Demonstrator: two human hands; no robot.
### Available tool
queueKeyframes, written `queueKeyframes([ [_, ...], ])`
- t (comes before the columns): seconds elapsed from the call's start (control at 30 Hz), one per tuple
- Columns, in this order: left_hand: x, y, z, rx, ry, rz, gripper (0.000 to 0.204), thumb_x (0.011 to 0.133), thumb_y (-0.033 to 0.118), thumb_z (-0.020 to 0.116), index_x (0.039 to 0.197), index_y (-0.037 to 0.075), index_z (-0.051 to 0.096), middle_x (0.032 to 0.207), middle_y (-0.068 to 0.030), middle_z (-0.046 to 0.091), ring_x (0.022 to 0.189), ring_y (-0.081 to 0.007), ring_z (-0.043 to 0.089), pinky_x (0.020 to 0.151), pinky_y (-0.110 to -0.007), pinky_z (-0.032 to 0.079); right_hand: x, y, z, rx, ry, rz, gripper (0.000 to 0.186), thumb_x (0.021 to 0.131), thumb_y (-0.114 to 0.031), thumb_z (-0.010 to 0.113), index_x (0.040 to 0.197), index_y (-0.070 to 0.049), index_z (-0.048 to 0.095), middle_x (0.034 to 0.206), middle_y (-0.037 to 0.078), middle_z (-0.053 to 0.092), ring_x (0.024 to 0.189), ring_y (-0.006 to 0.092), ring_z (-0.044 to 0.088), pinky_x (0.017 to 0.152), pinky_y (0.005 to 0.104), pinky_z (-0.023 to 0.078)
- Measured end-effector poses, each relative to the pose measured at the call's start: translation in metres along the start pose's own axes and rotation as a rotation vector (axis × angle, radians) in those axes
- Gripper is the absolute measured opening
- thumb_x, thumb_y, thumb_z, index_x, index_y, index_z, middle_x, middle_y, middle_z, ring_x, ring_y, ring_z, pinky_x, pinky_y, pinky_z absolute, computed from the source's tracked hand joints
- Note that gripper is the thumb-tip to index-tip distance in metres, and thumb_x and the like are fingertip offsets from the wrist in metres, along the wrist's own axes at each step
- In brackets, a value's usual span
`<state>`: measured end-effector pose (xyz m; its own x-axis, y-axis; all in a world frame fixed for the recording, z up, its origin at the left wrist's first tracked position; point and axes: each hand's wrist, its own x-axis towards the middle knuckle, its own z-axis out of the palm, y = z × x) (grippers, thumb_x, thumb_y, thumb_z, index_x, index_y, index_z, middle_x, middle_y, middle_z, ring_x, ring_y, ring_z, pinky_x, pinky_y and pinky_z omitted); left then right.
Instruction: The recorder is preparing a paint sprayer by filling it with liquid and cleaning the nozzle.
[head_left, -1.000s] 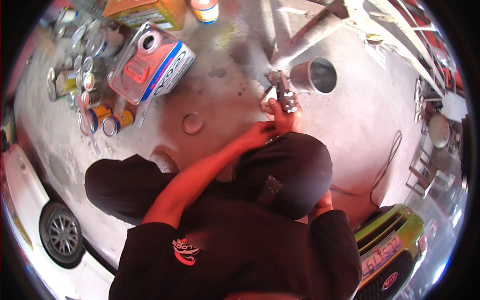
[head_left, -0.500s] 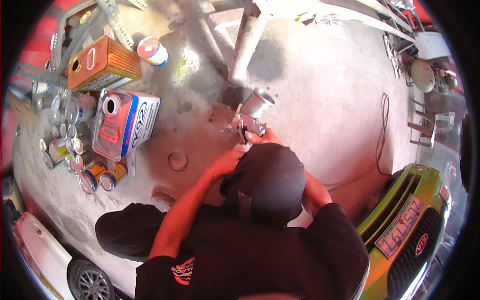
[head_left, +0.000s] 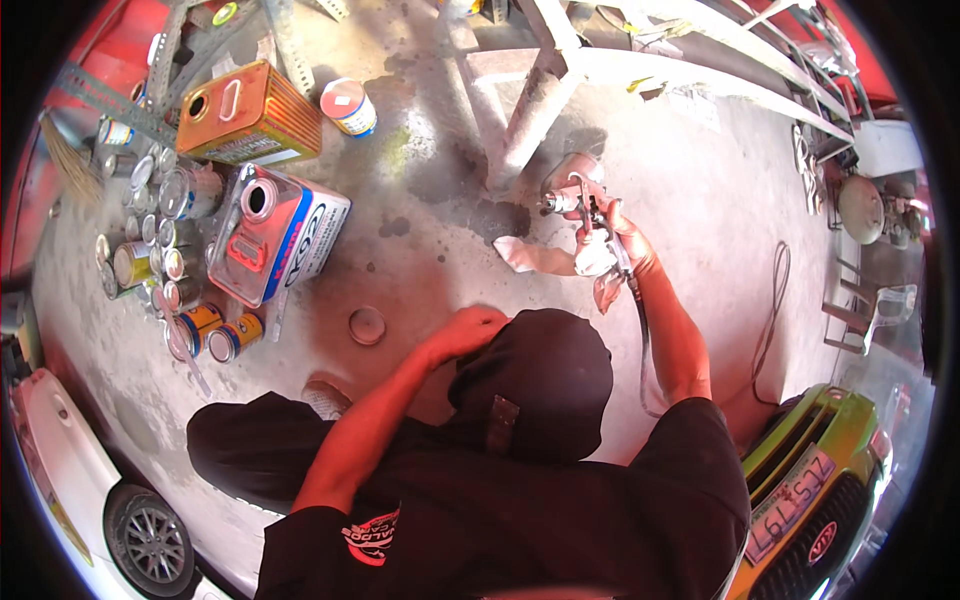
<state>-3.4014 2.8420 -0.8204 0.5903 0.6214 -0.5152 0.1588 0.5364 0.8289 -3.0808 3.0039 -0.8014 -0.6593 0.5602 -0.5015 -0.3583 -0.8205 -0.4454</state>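
My right hand [head_left: 622, 235], right of centre, is wrapped round a metal spray gun [head_left: 585, 205]. The gun's grey cup [head_left: 573, 172] is on its far side, and a dark hose [head_left: 645, 340] hangs from its lower end. Beneath the gun is a pale, crumpled strip [head_left: 545, 258] like cloth, reaching left over the floor; its exact kind is unclear. Closer to me, my left hand [head_left: 475, 327] is apart from the gun, beside a rounded black shape [head_left: 535, 375] between my arms. That shape partly covers its fingers, so their grip cannot be made out.
At left stand a rectangular can [head_left: 235, 235], an orange can [head_left: 250, 110] and several small tins [head_left: 190, 190]. A round lid [head_left: 367, 325] lies on the floor. A metal stand [head_left: 530, 120] is ahead. Cars, one green [head_left: 770, 450], one white [head_left: 60, 450], flank me; a chair [head_left: 880, 310] is at right.
My left hand has come off the spray gun and drawn back toward me. My right hand has carried the gun right and away. The pale strip now shows, and the view has shifted.
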Motion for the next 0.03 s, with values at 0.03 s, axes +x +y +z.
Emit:
queueKeyframes([
  [0.03, 0.0024, -0.0016, -0.0024, 0.005, 0.02, -0.057, 0.04, 0.096, 0.038, 0.063, 0.11, 0.001, 0.071, 0.106, -0.0116, 0.074, 0.098, -0.0143, 0.063, 0.089, -0.031, 0.05, -0.0024, 0.0054, -0.0002, 0.018, -0.012, -0.029, 0.082, 0.085, -0.057, 0.07, 0.145, -0.006, 0.045, 0.12, 0.015, 0.062, 0.096, 0.0256, 0.065, 0.082, 0.0434, 0.059],
])
